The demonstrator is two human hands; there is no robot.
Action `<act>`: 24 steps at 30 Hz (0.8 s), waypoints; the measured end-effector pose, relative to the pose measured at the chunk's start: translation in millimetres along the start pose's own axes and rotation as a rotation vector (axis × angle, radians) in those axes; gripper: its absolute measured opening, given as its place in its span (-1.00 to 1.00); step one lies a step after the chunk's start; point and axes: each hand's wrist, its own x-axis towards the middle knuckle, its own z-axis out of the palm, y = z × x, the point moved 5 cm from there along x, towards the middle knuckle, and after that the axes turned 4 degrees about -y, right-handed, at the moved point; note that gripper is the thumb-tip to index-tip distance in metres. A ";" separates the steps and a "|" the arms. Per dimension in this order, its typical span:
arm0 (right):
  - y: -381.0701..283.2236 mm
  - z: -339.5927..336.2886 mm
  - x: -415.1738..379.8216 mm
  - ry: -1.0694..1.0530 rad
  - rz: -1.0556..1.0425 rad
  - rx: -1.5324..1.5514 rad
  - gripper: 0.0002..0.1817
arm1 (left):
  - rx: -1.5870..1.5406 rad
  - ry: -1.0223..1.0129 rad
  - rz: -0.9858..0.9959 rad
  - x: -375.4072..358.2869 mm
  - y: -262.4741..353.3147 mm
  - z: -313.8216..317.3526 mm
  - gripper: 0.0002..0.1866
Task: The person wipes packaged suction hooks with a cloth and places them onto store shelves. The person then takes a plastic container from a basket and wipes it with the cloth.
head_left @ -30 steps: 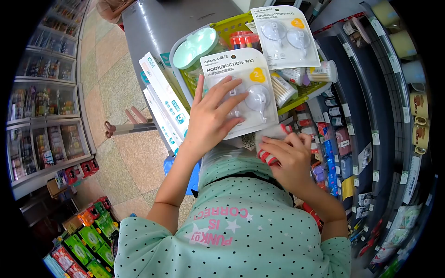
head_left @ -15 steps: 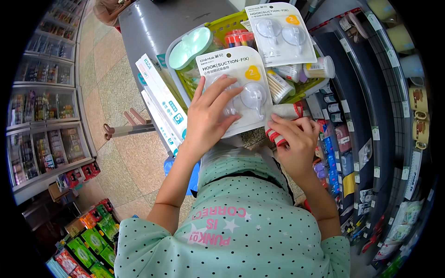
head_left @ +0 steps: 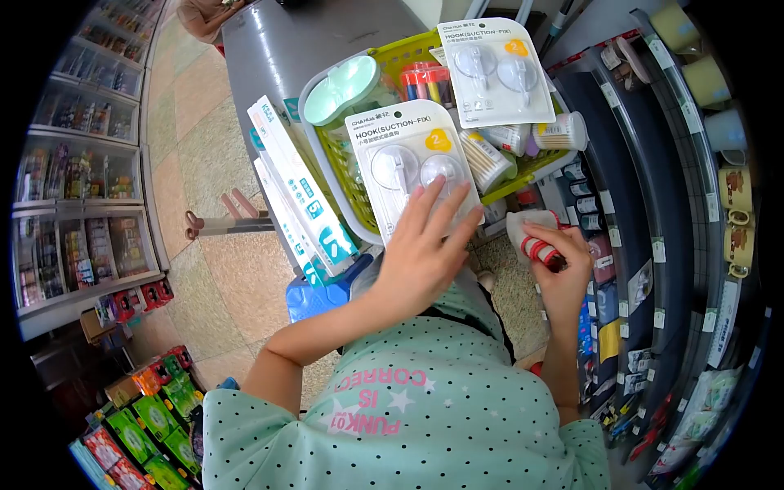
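Note:
My left hand point(head_left: 426, 260) reaches over the lower right part of a suction hook pack point(head_left: 376, 147), its fingers spread out. That pack leans on the front of a green basket point(head_left: 408, 52), with two clear hooks showing. My right hand point(head_left: 565, 265) is closed around a folded whitish cloth with red edging point(head_left: 523, 232), to the right of the basket. A second suction hook pack point(head_left: 494, 102) lies across the basket's back right. Between and beside the packs are tubs of cotton swabs point(head_left: 487, 161), a red-lidded container point(head_left: 426, 83) and a mint-green plastic item point(head_left: 341, 88).
Long white boxes point(head_left: 298, 184) lie left of the basket on a grey table point(head_left: 261, 57). Shelves of goods point(head_left: 645, 196) curve along the right. Glass display cases point(head_left: 82, 163) line the left. Another person point(head_left: 204, 18) is at the far upper left. A blue stool point(head_left: 318, 300) stands below.
My left hand has slid right and down across the front hook pack, uncovering its left hook. My right hand has moved right and away from the pack, carrying the cloth.

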 end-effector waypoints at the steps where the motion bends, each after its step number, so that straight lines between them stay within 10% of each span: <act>1: 4.6 -1.7 -0.4 0.020 0.030 0.036 -0.46 | 0.049 -0.019 -0.020 0.2 5.2 7.7 -0.33; 24: 2.7 -31.0 6.9 -0.132 -0.229 0.231 -0.48 | 0.621 0.285 -0.055 24.4 17.2 -23.4 -0.70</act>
